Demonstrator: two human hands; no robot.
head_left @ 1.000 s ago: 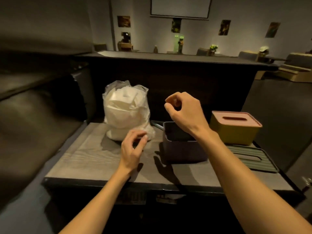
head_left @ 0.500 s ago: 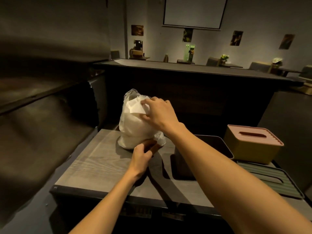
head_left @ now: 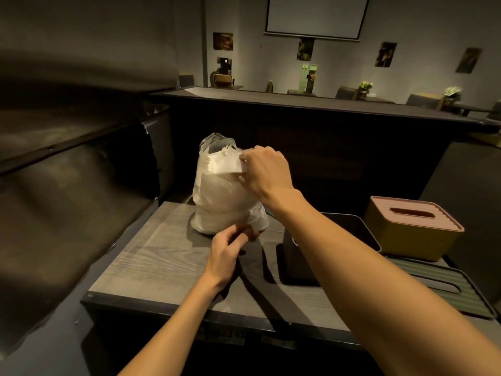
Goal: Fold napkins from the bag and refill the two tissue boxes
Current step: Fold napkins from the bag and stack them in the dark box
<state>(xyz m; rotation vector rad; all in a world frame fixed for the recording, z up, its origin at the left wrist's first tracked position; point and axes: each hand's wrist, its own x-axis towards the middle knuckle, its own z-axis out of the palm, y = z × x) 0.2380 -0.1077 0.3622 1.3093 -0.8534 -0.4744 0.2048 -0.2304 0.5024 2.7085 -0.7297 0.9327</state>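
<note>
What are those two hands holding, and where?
Right hand pinches a white napkin by its edge; left hand grips the plastic bag near its bottom.

We see both our bare forearms reaching forward from the bottom of the head view, the right one crossing up from the lower right corner and the left one rising from the bottom centre. Our right hand (head_left: 267, 170) is raised, back toward us, wrist bent slightly, its fingers curled and pinching a white napkin (head_left: 225, 165) at the mouth of the plastic bag (head_left: 217, 204). Our left hand (head_left: 226, 252) sits lower and nearer, back up, thumb and fingers drawn together on the lower edge of that bag. The left fingertips are partly hidden against the plastic, so we cannot tell exactly how they close.
</note>
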